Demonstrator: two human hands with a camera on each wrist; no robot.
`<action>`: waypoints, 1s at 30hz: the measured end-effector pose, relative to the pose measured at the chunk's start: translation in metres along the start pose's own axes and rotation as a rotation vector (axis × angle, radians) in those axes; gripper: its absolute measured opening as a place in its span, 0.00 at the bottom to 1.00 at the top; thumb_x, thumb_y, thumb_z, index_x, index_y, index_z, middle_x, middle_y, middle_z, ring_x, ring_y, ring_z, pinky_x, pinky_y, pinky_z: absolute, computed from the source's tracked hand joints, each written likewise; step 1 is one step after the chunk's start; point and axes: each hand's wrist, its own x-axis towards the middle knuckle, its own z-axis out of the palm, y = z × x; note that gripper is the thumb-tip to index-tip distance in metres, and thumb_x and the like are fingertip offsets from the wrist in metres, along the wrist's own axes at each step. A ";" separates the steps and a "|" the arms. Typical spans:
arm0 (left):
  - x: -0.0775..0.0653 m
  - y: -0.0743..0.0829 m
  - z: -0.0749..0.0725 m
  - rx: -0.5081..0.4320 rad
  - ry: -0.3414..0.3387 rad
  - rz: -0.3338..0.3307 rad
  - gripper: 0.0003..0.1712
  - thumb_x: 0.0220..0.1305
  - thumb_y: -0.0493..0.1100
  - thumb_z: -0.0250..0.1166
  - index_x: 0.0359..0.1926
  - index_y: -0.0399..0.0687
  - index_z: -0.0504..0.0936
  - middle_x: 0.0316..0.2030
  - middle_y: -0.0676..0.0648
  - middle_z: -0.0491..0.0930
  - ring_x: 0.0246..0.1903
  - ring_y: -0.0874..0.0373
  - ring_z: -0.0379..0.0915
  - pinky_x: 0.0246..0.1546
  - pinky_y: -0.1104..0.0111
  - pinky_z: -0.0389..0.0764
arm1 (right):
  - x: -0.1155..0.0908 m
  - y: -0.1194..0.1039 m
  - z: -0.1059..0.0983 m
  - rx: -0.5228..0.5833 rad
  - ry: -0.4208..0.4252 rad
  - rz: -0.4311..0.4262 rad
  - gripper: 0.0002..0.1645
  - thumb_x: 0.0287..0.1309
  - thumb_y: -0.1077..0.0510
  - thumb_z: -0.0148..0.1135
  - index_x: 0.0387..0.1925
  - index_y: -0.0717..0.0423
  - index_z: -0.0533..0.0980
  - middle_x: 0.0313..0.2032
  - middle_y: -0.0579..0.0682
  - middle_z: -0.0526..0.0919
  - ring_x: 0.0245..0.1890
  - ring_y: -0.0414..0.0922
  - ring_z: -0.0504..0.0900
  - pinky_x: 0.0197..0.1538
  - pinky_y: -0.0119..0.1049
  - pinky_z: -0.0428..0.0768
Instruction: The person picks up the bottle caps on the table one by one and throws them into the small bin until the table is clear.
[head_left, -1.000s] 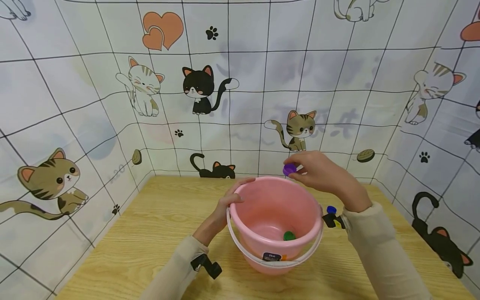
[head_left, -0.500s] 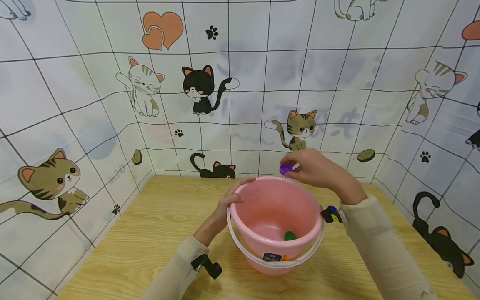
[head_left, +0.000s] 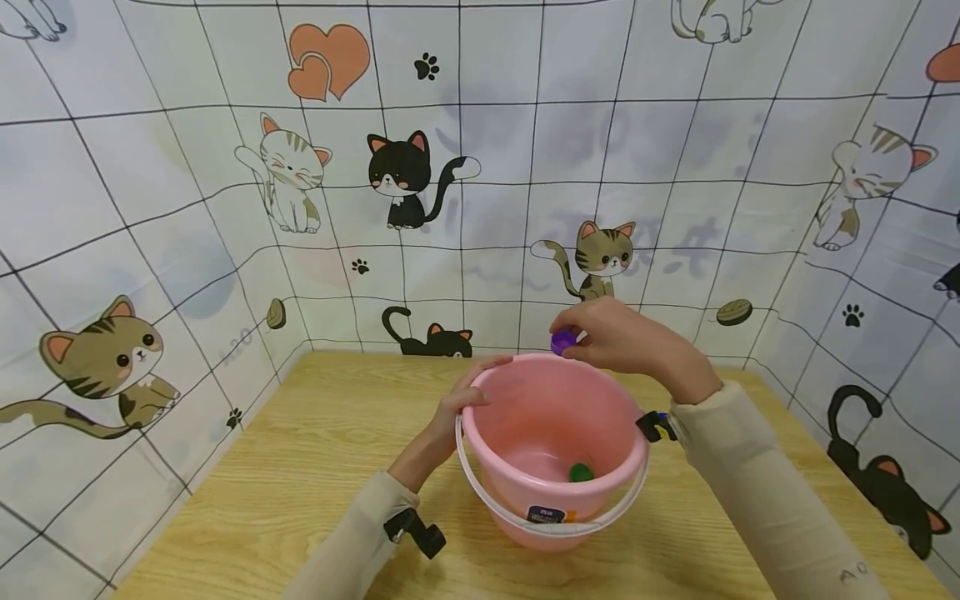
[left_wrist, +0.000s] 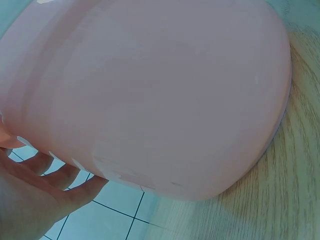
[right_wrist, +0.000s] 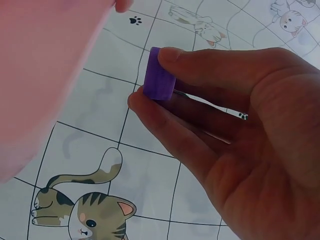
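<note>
A pink bucket (head_left: 517, 492) with a white handle (head_left: 551, 529) stands on the table, its mouth tilted toward me. My left hand (head_left: 450, 412) grips its left rim, thumb over the edge; in the left wrist view its fingers (left_wrist: 85, 192) lie along the outer wall. Above the far rim, my right hand (head_left: 618, 337) pinches a small purple bottle cap (head_left: 563, 342) between thumb and fingertips. The right wrist view shows this purple cap (right_wrist: 159, 75) side-on, just beside the bucket wall. A green cap (head_left: 581, 473) lies on the bucket's bottom.
Behind my right wrist, a small blue cap (head_left: 663, 416) on the wooden table (head_left: 315, 467) is mostly hidden. White cloth walls (head_left: 495, 167) with printed cats close in the back and both sides.
My right hand has moved left with the purple cap, along the far rim of the bucket. The blue cap has become mostly covered by the right wrist. My left hand and the bucket stay put.
</note>
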 end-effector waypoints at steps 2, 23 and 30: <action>0.000 0.000 0.000 -0.001 0.000 -0.003 0.44 0.56 0.41 0.47 0.77 0.57 0.62 0.71 0.38 0.66 0.59 0.42 0.71 0.55 0.54 0.80 | 0.002 0.000 0.000 0.002 -0.013 0.004 0.12 0.60 0.62 0.70 0.46 0.58 0.85 0.41 0.49 0.89 0.40 0.43 0.87 0.44 0.40 0.87; 0.000 0.000 0.000 0.000 0.021 -0.016 0.43 0.56 0.42 0.48 0.77 0.56 0.63 0.72 0.38 0.65 0.62 0.43 0.69 0.60 0.54 0.77 | 0.009 0.003 0.000 -0.007 -0.076 0.010 0.15 0.59 0.69 0.65 0.47 0.57 0.85 0.39 0.48 0.89 0.41 0.43 0.86 0.48 0.44 0.85; 0.000 0.000 -0.001 0.003 0.016 -0.011 0.42 0.57 0.42 0.48 0.77 0.56 0.63 0.72 0.38 0.65 0.62 0.43 0.69 0.58 0.56 0.78 | 0.009 0.003 0.001 -0.003 -0.104 0.030 0.16 0.59 0.69 0.64 0.48 0.56 0.85 0.40 0.47 0.89 0.42 0.43 0.86 0.50 0.46 0.86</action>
